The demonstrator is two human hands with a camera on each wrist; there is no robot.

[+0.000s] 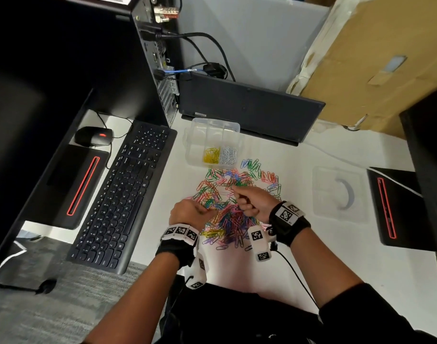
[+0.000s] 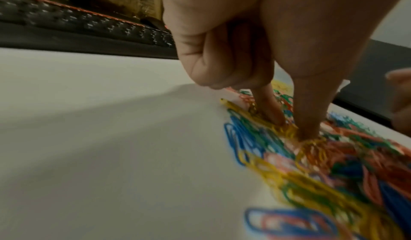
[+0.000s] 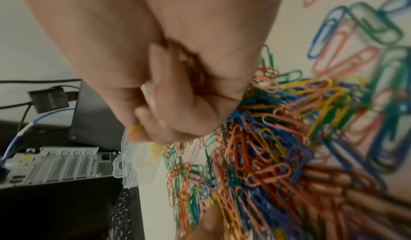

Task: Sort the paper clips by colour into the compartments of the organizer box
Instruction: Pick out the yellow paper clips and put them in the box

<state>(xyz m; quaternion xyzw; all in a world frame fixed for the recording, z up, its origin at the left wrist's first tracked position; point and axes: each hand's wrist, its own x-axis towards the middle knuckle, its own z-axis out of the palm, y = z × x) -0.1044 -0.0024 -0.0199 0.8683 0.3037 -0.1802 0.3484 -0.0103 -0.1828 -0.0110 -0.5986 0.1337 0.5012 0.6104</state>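
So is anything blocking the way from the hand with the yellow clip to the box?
Nothing visible does. The right hand pinches a yellow clip above the pile, and the open box sits just beyond it with only loose clips lying between.
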